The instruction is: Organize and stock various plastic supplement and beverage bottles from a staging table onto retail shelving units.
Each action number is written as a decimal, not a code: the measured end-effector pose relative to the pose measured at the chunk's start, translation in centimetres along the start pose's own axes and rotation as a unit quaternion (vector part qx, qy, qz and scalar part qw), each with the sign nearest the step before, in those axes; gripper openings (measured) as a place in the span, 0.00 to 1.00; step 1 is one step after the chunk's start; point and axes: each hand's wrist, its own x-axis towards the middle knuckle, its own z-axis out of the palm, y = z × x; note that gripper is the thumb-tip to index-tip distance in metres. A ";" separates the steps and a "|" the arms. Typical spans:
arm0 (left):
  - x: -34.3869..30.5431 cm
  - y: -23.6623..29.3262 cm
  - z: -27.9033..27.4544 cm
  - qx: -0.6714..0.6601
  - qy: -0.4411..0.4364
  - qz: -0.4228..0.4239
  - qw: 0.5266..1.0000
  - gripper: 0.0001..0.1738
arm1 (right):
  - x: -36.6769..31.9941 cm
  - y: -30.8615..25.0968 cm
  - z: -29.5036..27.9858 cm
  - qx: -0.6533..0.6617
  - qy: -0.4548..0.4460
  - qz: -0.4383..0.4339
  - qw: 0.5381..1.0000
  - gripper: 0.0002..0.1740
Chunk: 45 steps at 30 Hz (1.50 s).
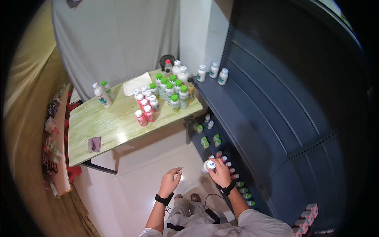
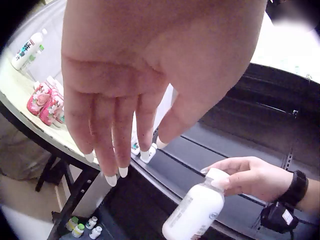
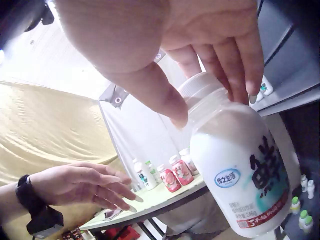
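My right hand (image 1: pixel 222 173) grips a white milk bottle (image 3: pixel 240 165) by its neck, just under the white cap, thumb on one side and fingers on the other. Dark lettering and a blue oval logo show on the bottle's label. The bottle hangs tilted beside the dark shelf unit (image 1: pixel 244 118). My left hand (image 1: pixel 170 182) is held in the air to the left, fingers loosely extended, with nothing in it. On the upper shelf, three similar white bottles (image 1: pixel 213 70) stand near the table's corner.
A green marbled table (image 1: pixel 114 124) bears several green-capped bottles (image 1: pixel 169 89), pink bottles (image 1: pixel 141 117), a tall white bottle (image 1: pixel 102 95) and a folded cloth (image 1: pixel 94 144). Small bottles (image 1: pixel 205 142) line the low shelf. Pink boxes (image 1: pixel 308 215) stand at the lower right.
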 end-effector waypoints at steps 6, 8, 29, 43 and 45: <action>-0.3 -3.0 3.8 -0.012 -0.101 0.032 0.994 0.15 | -6.4 1.9 0.4 -0.060 0.056 0.056 0.995 0.24; -0.5 -3.4 5.2 -0.011 -0.143 0.028 0.989 0.17 | -8.0 2.5 1.5 -0.073 0.072 0.071 0.992 0.24; 2.1 -29.0 26.0 -0.013 -0.149 0.138 0.979 0.37 | -11.2 25.3 21.9 0.009 0.040 0.018 0.999 0.26; 4.6 -39.4 40.3 -0.005 -0.284 0.223 0.933 0.38 | -17.9 40.8 26.8 -0.033 0.101 0.081 0.991 0.27; 4.5 -39.8 42.0 -0.020 -0.289 0.251 0.924 0.38 | -18.9 41.8 26.6 -0.042 0.112 0.087 0.989 0.28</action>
